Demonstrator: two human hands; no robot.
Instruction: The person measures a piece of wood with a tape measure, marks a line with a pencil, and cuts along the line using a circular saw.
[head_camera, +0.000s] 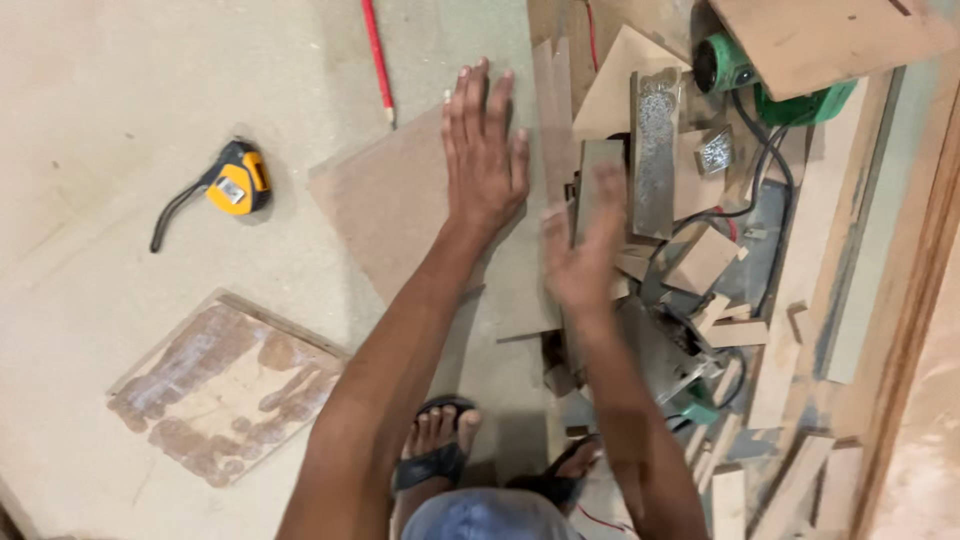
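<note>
My left hand (485, 150) lies flat, fingers spread, on a brown board piece (385, 205) that rests on the floor. My right hand (585, 250) is blurred with motion over a pile of wood offcuts (700, 265) and grey laminate strips (655, 150); its fingers reach a narrow grey strip (597, 165), and I cannot tell whether they grip it. My feet in dark sandals (440, 455) show at the bottom.
A yellow tape measure (235, 183) lies on the floor to the left. A red pencil (377, 60) lies at the top. A glue-stained square board (225, 385) sits bottom left. A green power tool (760, 80) with a black cord sits under a board top right.
</note>
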